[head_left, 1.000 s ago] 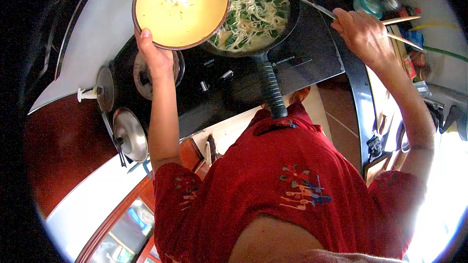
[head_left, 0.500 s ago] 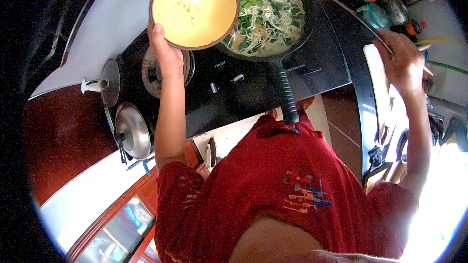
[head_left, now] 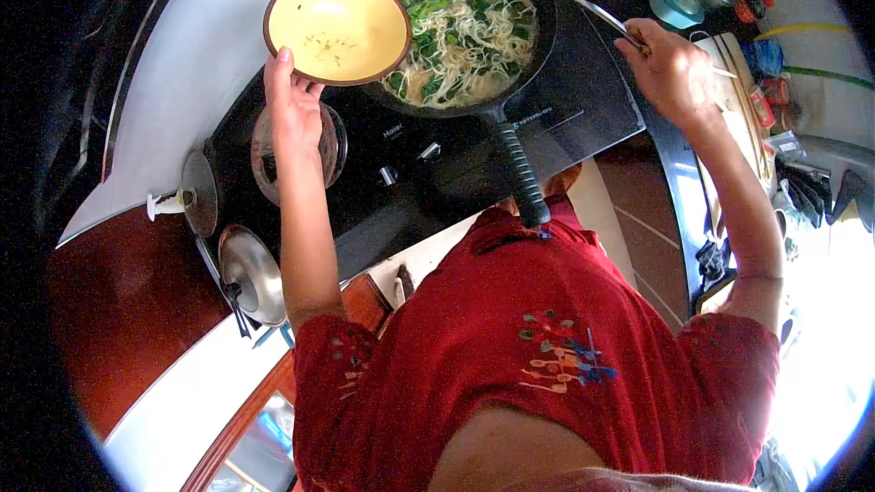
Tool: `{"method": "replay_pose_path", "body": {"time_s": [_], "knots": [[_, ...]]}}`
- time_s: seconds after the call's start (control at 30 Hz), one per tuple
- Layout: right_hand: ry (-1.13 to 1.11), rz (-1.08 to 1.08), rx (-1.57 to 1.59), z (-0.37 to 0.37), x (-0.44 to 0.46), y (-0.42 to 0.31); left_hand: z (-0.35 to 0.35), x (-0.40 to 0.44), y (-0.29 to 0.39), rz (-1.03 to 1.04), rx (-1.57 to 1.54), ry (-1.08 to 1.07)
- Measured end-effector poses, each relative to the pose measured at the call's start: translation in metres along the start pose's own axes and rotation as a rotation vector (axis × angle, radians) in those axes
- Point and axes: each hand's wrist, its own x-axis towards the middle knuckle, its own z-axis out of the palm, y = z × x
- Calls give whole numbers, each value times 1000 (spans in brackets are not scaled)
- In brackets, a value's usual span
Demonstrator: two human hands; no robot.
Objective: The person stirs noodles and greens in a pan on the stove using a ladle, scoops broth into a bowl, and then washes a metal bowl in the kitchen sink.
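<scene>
My left hand (head_left: pixel 294 114) grips a yellow bowl with a brown rim (head_left: pixel 351 23), thumb on the rim and fingers beneath. Small dark bits cling to the bowl's inside. It is tilted toward me beside a dark frying pan (head_left: pixel 547 36), overlapping its left edge. Pale noodles and green leaves (head_left: pixel 465 32) lie in cloudy liquid in the pan. My right hand (head_left: pixel 673 73) is closed on the metal handle of a long-handled cooking utensil (head_left: pixel 583 2). Its dark head is at the pan's far edge, its shape unclear. A pale stick end pokes out behind this hand.
The pan stands on a black cooktop (head_left: pixel 437 210), its ridged handle (head_left: pixel 519 173) pointing at my body. A glass lid (head_left: pixel 337 150) lies at left on the cooktop. A metal lid (head_left: pixel 251 273) hangs lower left. At right are a teal container (head_left: pixel 676 0), bottles and a cutting board (head_left: pixel 743 109).
The bowl and my left hand have moved slightly left and down in view. My right hand has shifted left toward the pan with the utensil. The view itself has shifted a little.
</scene>
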Motion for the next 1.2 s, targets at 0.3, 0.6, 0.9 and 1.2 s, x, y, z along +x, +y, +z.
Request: {"method": "replay_pose_path", "body": {"time_s": [0.3, 0.6, 0.9, 1.2], "knots": [[-217, 387, 580, 26, 4, 26, -10, -12, -11, -19, -117, -83], [-441, 878, 1264, -15, 9, 50, -3, -14, -20, -22, -156, -42], [-395, 714, 1037, -64, 15, 47, -4, -12, -22, -8, -148, -37], [-385, 705, 934, -49, 5, 49, -1, -9, -33, -8, -216, -18]]}}
